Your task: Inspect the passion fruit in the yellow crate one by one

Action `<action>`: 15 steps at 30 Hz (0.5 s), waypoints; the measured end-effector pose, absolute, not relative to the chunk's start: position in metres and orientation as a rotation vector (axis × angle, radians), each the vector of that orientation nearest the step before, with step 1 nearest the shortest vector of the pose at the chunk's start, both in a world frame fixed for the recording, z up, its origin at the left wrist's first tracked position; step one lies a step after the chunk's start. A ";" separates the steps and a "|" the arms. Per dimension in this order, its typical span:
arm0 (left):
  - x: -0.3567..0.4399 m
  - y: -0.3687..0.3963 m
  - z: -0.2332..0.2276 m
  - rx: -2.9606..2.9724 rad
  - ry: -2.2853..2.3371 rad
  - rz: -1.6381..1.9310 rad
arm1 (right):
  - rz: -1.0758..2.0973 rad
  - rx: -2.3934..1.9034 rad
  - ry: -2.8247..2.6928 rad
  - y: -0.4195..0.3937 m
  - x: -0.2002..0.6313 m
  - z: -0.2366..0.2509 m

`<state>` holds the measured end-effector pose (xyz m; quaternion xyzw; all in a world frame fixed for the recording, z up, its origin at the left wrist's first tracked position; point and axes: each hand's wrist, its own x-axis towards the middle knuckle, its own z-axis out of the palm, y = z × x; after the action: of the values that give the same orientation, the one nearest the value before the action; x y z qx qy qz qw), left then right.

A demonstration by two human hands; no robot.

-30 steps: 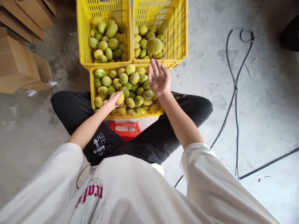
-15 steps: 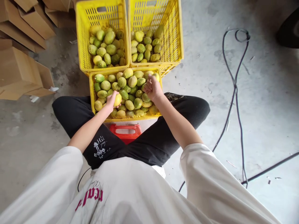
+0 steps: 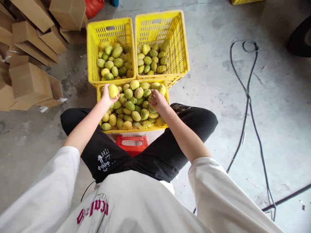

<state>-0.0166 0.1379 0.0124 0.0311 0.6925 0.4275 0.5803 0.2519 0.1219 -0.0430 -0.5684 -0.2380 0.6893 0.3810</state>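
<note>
Gripping a yellow fruit (image 3: 113,90) at frame centre-left, left hand (image 3: 107,94) is raised; right hand (image 3: 157,100) fingers curl around crate (image 3: 132,130) fruit.

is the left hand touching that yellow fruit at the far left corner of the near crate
Touching. The head view shows the left hand with fingers wrapped around the yellow fruit, lifted above the near crate.

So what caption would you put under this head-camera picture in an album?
Seated person's left hand lifts a yellow fruit over the near crate, right hand among its fruit, two yellow crates beyond.
</note>
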 end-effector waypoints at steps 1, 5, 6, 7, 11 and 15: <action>-0.022 0.150 0.018 0.056 1.561 1.052 | 1.766 -1.449 -0.605 0.122 0.252 -0.043; -0.043 0.189 0.043 0.224 1.437 1.178 | 1.792 -1.464 -0.575 0.122 0.254 -0.042; -0.046 0.194 0.048 0.277 1.437 1.191 | 1.791 -1.467 -0.571 0.122 0.254 -0.043; -0.049 0.197 0.053 0.332 1.442 1.207 | 1.786 -1.471 -0.572 0.122 0.253 -0.043; -0.051 0.185 0.065 0.466 1.438 1.179 | 1.793 -1.493 -0.590 0.121 0.252 -0.043; -0.044 0.141 0.074 0.499 1.455 1.129 | 1.793 -1.533 -0.610 0.121 0.253 -0.042</action>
<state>-0.0443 0.1412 0.0738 0.2133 0.6220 0.4827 0.5785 0.2530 0.1208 -0.0420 -0.5904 -0.2350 0.6907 0.3453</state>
